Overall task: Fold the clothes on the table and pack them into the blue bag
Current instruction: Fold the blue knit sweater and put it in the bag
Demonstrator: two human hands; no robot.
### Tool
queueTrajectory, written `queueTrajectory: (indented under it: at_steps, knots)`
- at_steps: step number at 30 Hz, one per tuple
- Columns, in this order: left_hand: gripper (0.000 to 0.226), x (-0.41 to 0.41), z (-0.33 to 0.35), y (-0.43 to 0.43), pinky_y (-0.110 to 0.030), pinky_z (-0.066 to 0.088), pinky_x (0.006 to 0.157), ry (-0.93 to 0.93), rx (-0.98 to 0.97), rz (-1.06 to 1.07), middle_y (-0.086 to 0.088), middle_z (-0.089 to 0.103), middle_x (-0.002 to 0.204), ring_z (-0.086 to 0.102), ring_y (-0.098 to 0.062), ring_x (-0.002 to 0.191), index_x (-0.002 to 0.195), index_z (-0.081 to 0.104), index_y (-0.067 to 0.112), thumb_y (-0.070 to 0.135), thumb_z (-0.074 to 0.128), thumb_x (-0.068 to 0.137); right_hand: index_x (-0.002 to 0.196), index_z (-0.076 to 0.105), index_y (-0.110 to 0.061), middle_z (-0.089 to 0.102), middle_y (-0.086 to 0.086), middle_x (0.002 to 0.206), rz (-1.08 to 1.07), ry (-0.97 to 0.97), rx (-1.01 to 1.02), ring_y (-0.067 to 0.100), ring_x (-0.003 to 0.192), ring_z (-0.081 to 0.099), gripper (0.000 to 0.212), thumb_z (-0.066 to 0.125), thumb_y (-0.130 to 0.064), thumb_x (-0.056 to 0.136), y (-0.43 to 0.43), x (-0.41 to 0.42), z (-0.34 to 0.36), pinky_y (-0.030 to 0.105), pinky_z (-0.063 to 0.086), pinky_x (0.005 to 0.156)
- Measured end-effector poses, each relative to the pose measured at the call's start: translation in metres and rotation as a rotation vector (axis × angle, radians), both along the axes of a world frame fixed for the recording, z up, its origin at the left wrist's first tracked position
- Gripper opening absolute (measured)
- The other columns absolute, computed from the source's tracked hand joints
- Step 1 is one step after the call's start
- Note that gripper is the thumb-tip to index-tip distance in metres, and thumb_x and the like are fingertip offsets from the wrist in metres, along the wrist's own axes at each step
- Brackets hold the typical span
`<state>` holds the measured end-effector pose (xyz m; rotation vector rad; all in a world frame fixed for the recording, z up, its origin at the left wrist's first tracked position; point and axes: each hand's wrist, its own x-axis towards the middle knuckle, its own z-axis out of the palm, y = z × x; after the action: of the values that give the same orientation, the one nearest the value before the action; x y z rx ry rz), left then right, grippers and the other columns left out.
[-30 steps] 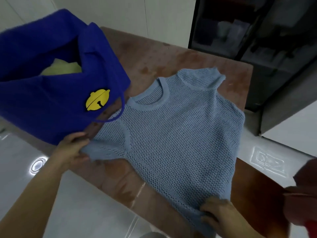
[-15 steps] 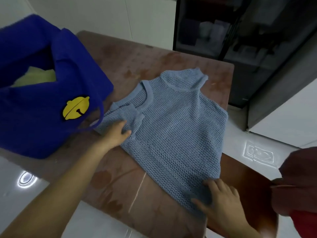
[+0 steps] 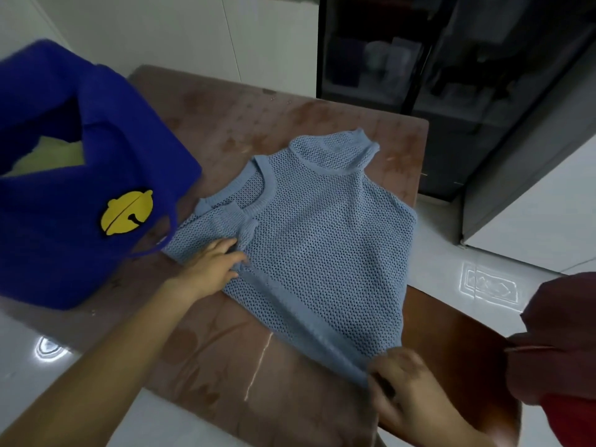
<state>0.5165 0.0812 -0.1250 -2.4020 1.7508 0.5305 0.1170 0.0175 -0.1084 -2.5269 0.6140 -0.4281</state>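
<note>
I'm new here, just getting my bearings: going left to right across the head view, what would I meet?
Deep blue fabric bag with a yellow bell patch → light blue mesh knit top → dark red cloth at the right edge.

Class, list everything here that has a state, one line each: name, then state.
Knit top, flat on the table, one sleeve folded in.
Blue bag, open, pale yellow cloth inside.
Left hand, fingers flat on the folded sleeve.
Right hand, at the hem, blurred; grip unclear.

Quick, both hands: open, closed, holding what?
Left hand: open, pressing flat on the light blue mesh knit top.
Right hand: at its hem, blurred; cannot tell.
</note>
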Motion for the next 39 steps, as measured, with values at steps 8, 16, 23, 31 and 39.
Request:
queueTrajectory:
  at_steps: [8,16,23,31,39]
  knots:
    - [0.035,-0.002,0.029,-0.028,-0.044,0.018,0.114,-0.119,0.024,-0.007,0.001,0.01,0.158,0.006,-0.02,0.144,0.132,0.047,0.029,0.034,0.038,0.099,0.078,0.052,-0.034,0.062,-0.012,0.066,-0.5,0.215,0.48,0.005,0.061,0.059,0.013,0.055,-0.032,0.091,-0.012,-0.012,0.0,0.027,0.048,0.06]
    - [0.06,-0.024,0.031,-0.092,-0.048,0.017,0.116,-0.108,0.069,0.023,-0.006,0.006,0.158,0.008,-0.027,0.145,0.148,0.019,0.024,0.041,0.044,0.096,0.099,0.058,-0.023,0.066,-0.003,0.089,-0.628,0.287,0.435,0.013,0.077,0.061,0.011,0.057,-0.031,0.091,-0.1,-0.007,-0.022,0.032,0.051,0.069]
    - [0.068,0.0,0.035,-0.191,-0.05,0.024,0.113,-0.025,0.074,0.026,-0.006,0.011,0.157,0.012,-0.029,0.143,0.149,0.017,0.02,0.042,0.05,0.094,0.132,0.048,-0.017,0.058,0.009,0.124,-0.679,0.106,0.556,0.02,0.1,0.058,0.045,0.059,-0.031,0.091,-0.207,0.034,-0.025,0.029,0.046,0.078]
    - [0.057,0.003,0.04,-0.347,-0.044,0.032,0.109,0.038,-0.153,0.012,-0.012,0.038,0.145,0.035,-0.032,0.133,0.142,0.035,0.012,0.034,0.054,0.093,0.145,0.028,-0.025,0.053,-0.001,0.132,-0.533,0.01,0.765,0.017,0.124,0.049,0.068,0.064,-0.026,0.087,-0.251,0.051,-0.048,0.04,0.043,0.103]
    - [0.062,-0.005,-0.01,-0.422,-0.046,0.031,0.11,0.047,-0.06,0.095,-0.015,0.029,0.151,0.031,-0.035,0.136,0.148,0.021,0.01,0.029,0.049,0.096,0.067,0.05,-0.016,0.048,-0.007,0.061,-0.556,0.163,0.771,0.007,0.056,0.045,0.049,0.066,-0.063,0.068,-0.261,0.024,-0.071,0.025,0.035,0.054]
